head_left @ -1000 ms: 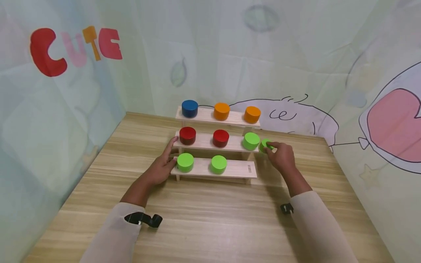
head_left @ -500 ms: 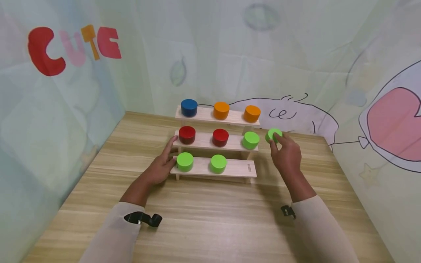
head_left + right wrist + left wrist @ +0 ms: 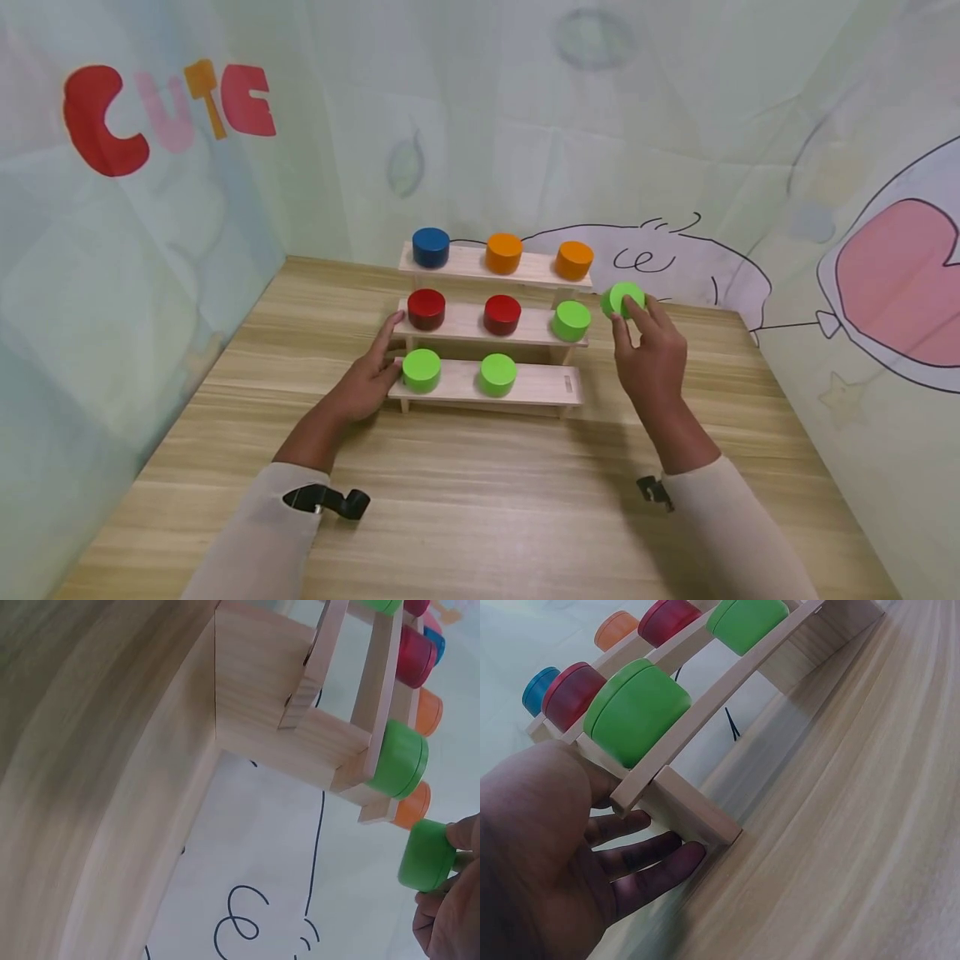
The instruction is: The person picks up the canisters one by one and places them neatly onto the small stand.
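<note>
A three-step wooden rack (image 3: pixel 534 383) stands on the table, bearing round blocks in rows. My right hand (image 3: pixel 652 358) pinches a green round block (image 3: pixel 624 300) between thumb and fingers, raised off the rack's right end; the right wrist view shows this green block (image 3: pixel 427 855) apart from the shelves. My left hand (image 3: pixel 367 379) rests against the rack's left end, its loosely bent fingers (image 3: pixel 656 889) beside the bottom step's leg (image 3: pixel 694 810). Two green blocks (image 3: pixel 422 371) sit on the bottom step, whose right end shows a bare slot (image 3: pixel 568 384).
The middle step holds two red blocks (image 3: pixel 502 315) and a green block (image 3: pixel 572 322). On the top step are a blue block (image 3: pixel 431 248) and two orange blocks (image 3: pixel 503 253). A printed cloth wall (image 3: pixel 480 125) borders the wooden table (image 3: pixel 465 492) behind and at the sides.
My right hand has lifted the green block from beside the middle step's right end, up and slightly right, and tilted it. My left hand has stayed at the rack.
</note>
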`<control>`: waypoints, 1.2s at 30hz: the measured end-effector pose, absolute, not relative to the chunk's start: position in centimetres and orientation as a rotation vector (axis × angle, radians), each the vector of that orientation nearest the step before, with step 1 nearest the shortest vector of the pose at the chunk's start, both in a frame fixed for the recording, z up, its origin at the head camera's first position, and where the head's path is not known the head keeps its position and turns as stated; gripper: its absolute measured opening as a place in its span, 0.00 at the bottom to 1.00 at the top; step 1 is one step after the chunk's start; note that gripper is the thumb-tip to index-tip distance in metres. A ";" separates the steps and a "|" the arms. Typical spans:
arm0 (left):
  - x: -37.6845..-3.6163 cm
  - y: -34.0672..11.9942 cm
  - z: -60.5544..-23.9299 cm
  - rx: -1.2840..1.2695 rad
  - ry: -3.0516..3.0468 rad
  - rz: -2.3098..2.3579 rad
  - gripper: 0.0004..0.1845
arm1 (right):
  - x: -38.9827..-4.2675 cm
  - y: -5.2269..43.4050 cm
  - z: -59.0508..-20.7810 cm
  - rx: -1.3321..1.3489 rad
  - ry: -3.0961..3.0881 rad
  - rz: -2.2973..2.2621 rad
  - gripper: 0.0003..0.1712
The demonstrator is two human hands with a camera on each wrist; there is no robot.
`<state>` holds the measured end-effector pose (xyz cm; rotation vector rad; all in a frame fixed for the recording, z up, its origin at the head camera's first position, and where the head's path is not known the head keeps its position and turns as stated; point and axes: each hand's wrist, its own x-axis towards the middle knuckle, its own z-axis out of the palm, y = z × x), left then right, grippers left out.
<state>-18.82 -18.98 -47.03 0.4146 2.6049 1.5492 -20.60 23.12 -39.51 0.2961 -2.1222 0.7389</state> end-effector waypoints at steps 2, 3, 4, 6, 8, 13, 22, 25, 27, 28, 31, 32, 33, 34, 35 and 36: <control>-18.8 -19.0 -47.0 0.422 2.603 1.555 0.43 | -20.4 22.9 -39.6 0.314 -2.092 0.750 0.19; -18.8 -19.0 -47.1 0.431 2.601 1.562 0.43 | -20.2 22.8 -39.6 0.323 -2.084 0.752 0.20; -18.8 -19.0 -47.1 0.439 2.601 1.568 0.43 | -20.1 22.7 -39.7 0.332 -2.080 0.753 0.20; -18.8 -19.0 -47.1 0.450 2.598 1.580 0.43 | -19.7 22.5 -39.7 0.356 -2.076 0.758 0.20; -18.7 -19.0 -47.1 0.459 2.595 1.590 0.43 | -19.3 22.3 -39.5 0.375 -2.091 0.750 0.20; -18.7 -18.9 -47.0 0.458 2.590 1.586 0.43 | -18.3 22.0 -39.3 0.399 -2.108 0.763 0.20; -18.7 -19.0 -47.0 0.446 2.594 1.582 0.43 | -16.8 21.5 -39.4 0.444 -2.116 0.827 0.20; -18.7 -19.0 -47.1 0.451 2.591 1.584 0.43 | -16.2 21.3 -39.7 0.466 -2.120 0.847 0.19; -18.7 -19.0 -47.1 0.457 2.591 1.587 0.43 | -16.0 21.1 -39.8 0.475 -2.126 0.856 0.20; -18.7 -19.0 -47.1 0.458 2.593 1.587 0.43 | -15.8 21.1 -39.9 0.477 -2.132 0.857 0.20; -18.7 -19.0 -47.0 0.468 2.599 1.589 0.43 | -15.5 20.9 -40.2 0.481 -2.152 0.858 0.20; -18.7 -19.0 -47.0 0.470 2.599 1.591 0.43 | -15.4 20.9 -40.3 0.483 -2.159 0.850 0.21; -18.8 -19.0 -47.1 0.468 2.598 1.592 0.43 | -15.3 20.9 -40.4 0.484 -2.164 0.848 0.21; -18.8 -19.1 -47.0 0.468 2.598 1.591 0.43 | -15.2 20.9 -40.5 0.484 -2.168 0.847 0.21; -18.8 -19.1 -47.1 0.465 2.598 1.591 0.43 | -15.2 20.9 -40.6 0.485 -2.170 0.849 0.21; -18.8 -19.1 -47.1 0.462 2.597 1.588 0.43 | -15.1 20.9 -40.8 0.485 -2.175 0.848 0.21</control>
